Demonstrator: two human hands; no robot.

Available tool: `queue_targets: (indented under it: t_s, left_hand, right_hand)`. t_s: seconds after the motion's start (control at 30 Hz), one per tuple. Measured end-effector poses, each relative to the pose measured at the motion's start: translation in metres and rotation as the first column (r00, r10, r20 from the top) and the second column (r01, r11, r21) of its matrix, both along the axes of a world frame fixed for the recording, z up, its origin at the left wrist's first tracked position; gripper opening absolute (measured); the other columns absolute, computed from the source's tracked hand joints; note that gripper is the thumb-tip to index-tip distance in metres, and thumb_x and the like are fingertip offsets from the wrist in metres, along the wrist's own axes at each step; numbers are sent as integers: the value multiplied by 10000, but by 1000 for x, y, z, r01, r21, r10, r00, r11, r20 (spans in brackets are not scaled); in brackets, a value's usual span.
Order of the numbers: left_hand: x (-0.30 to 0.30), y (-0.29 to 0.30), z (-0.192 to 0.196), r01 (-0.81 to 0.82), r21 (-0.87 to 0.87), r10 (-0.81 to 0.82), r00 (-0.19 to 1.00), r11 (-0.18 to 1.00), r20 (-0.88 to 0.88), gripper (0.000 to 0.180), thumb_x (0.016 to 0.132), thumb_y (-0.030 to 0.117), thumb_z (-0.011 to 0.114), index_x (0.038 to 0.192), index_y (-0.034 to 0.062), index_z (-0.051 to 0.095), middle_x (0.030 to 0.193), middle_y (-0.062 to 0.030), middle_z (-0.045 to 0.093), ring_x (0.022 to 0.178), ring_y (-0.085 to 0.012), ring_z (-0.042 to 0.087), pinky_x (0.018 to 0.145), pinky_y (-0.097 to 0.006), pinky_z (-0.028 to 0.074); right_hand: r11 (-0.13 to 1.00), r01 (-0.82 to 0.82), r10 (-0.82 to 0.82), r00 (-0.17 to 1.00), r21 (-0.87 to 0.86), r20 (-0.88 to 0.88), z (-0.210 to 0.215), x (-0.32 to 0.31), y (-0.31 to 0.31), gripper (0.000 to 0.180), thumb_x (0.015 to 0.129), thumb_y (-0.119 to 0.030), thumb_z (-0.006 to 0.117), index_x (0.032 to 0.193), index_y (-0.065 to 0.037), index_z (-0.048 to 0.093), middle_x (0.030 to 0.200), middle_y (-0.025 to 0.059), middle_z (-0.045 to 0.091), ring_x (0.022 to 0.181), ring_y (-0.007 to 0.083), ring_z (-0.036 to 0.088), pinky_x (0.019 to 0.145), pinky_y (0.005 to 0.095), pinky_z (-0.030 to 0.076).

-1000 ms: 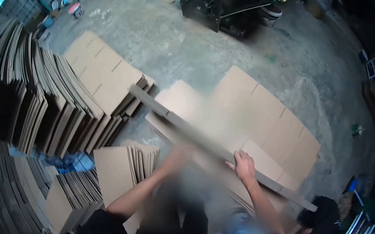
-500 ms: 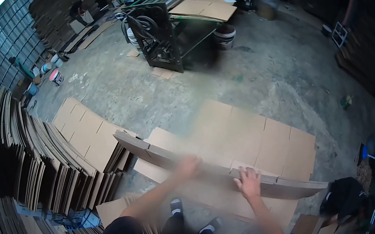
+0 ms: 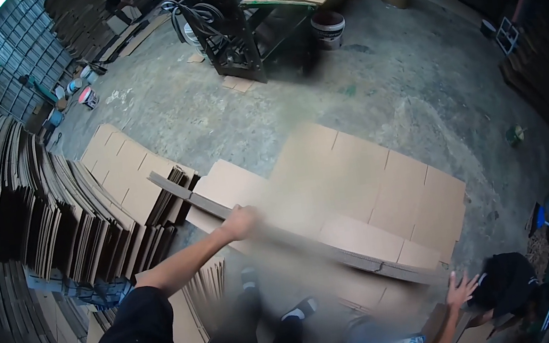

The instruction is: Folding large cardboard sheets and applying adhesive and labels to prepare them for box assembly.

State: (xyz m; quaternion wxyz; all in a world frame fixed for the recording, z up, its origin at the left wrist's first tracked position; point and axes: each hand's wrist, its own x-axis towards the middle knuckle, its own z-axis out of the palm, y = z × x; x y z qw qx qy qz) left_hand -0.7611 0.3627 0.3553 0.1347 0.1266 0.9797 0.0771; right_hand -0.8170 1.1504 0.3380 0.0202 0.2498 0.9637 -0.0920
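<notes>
A long bundle of flat cardboard sheets (image 3: pixel 364 257) stands tilted on its edge in front of me, running from upper left to lower right. Around its upper edge, left of the middle, my left hand (image 3: pixel 242 223) is closed. Beyond the bundle's right end is my right hand (image 3: pixel 461 289), its fingers spread and nothing in it; whether it touches the end I cannot tell. Under and behind the bundle, more scored cardboard sheets (image 3: pixel 389 187) lie flat in a low pile. A blurred patch in the middle of the view hides part of the bundle.
Tall stacks of cardboard (image 3: pixel 47 203) rise at my left. A person in dark clothing (image 3: pixel 508 282) is bent low by my right hand. Farther off stand a dark metal machine (image 3: pixel 228 38) with cardboard on it, and a white bucket (image 3: pixel 328 29). Another person (image 3: pixel 121 3) is at the back left.
My left hand has shifted left and up, its grip now clear on the bundle's edge. My right hand has left the top edge and moved right, fingers spread. The bundle has tilted.
</notes>
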Motion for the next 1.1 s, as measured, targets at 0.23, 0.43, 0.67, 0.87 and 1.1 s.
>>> queue_targets:
  t_s: [0.23,0.43,0.67,0.87,1.1]
  left_hand:
    - [2,15,39,181,-66,-170,974,981,148,470,827,436,744,1131,102,614,1111,-109,612,1134,-306,612,971,-472,455]
    - [-20,30,22,210,27,-208,975,977,-81,605,758,537,810,1080,64,614,1189,-149,612,1171,-362,570,1042,-508,410]
    - [-36,28,31,328,52,-320,939,943,-122,574,683,435,855,1044,48,634,1288,-165,570,1299,-388,487,1097,-582,319]
    - [-33,69,16,238,155,-244,969,959,22,604,728,393,834,1165,36,617,1181,-157,643,1137,-356,595,1009,-464,453]
    - [-27,59,21,178,52,-182,980,983,79,531,767,381,815,1119,45,604,1067,-151,668,1035,-352,623,955,-451,483]
  right_hand:
    - [893,-99,-32,959,-438,-282,-25,-5,44,726,898,-349,810,1461,-15,497,1360,169,602,1251,259,545,1101,360,385]
    - [776,-25,-296,868,-630,-399,-34,15,45,671,842,-276,864,1371,27,584,1309,161,664,1235,243,592,1104,396,424]
    - [820,11,-285,875,-572,-391,-1,-16,21,508,816,-405,860,1110,-5,751,1080,143,763,1044,223,690,969,359,505]
    - [847,48,-309,855,-530,-416,3,3,14,511,829,-411,839,1104,9,744,1046,144,763,1032,251,708,973,374,507]
    - [854,50,-313,845,-518,-434,18,10,-10,455,886,-403,780,1103,-5,753,1017,144,766,990,269,723,924,371,522]
